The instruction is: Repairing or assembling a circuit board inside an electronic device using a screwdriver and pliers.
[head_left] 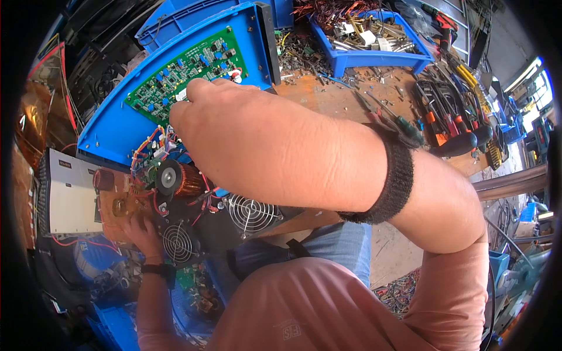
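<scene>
My right hand [252, 134] reaches across the opened device, its fingers curled at the lower edge of a green circuit board [187, 67]. The back of that hand hides its fingertips and whatever is between them. The board lies inside a blue curved panel [111, 126]. Below it are bundles of coloured wires [153, 143] and a copper-wound toroidal coil [190, 178]. Lower left, my left hand [143, 237] rests with its fingers apart against a brown part [117, 202] beside the black chassis. Two round fan grilles [253, 212] are set in that chassis.
A blue bin [374, 58] of metal scraps stands at the back of the wooden table [316, 96]. To the right lie pliers and screwdrivers [448, 114], with a red and black power drill [442, 23] behind. A white metal case [73, 193] stands at the left.
</scene>
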Tool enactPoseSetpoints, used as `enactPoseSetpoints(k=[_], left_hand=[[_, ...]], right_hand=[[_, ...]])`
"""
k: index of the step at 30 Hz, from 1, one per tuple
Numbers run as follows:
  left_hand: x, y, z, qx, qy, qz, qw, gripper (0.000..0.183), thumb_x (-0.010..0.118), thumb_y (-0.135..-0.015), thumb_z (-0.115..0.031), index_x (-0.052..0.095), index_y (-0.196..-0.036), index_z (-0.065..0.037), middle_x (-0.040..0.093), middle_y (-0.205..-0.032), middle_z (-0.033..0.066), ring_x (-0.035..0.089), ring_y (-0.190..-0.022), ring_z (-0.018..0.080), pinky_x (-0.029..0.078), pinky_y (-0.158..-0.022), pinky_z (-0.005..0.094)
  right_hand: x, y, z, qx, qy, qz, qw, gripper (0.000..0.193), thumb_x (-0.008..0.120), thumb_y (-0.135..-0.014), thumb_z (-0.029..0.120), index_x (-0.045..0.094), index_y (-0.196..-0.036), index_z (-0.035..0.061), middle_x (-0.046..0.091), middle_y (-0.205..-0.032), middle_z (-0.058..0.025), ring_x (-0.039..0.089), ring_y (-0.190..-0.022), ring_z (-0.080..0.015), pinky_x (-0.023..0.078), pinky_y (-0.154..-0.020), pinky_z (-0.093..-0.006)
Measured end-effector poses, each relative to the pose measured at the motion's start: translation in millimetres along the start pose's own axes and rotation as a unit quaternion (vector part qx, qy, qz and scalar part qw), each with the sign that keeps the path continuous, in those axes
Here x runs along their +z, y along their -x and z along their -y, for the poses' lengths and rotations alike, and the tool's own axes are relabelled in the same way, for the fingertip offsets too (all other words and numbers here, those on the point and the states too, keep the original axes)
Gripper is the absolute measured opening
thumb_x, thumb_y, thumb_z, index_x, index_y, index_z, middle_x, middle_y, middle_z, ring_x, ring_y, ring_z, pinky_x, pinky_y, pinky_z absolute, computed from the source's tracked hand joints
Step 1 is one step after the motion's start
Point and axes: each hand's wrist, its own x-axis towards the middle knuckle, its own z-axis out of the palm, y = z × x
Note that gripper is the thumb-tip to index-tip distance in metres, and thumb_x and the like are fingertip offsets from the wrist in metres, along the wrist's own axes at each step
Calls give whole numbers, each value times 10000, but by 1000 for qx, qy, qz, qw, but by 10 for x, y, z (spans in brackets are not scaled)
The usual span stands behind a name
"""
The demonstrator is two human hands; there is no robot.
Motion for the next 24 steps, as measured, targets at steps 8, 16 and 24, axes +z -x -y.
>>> enactPoseSetpoints(k=[8, 16, 24], left_hand=[[-14, -8, -4, 7, -19, -1, 1000, 281, 537, -873, -181, 570, -1096, -13, 511, -1101, 191, 467, -1056, 379, 362, -913, 455], [-25, -1, -17, 24, -11, -12, 1000, 317, 521, -879, -217, 572, -1111, -8, 509, -1114, 199, 464, -1063, 382, 356, -922, 456], [-47, 4, -91, 16, 15, -7, 1000, 336, 522, -883, -221, 559, -1129, 4, 496, -1155, 214, 448, -1085, 393, 345, -943, 455]], right_hand=[[-46, -56, 61, 6, -22, 46, 999, 287, 750, -699, 147, 703, -947, 9, 642, -958, -155, 645, -964, -293, 546, -734, -346], [-232, -111, 175, -70, -21, 64, 995, 243, 703, -753, 256, 728, -926, 88, 677, -894, -63, 654, -902, -225, 521, -725, -330], [-192, -253, 334, -44, -51, 109, 992, 259, 713, -747, 265, 733, -946, 100, 688, -932, -69, 661, -919, -222, 523, -732, -339]])
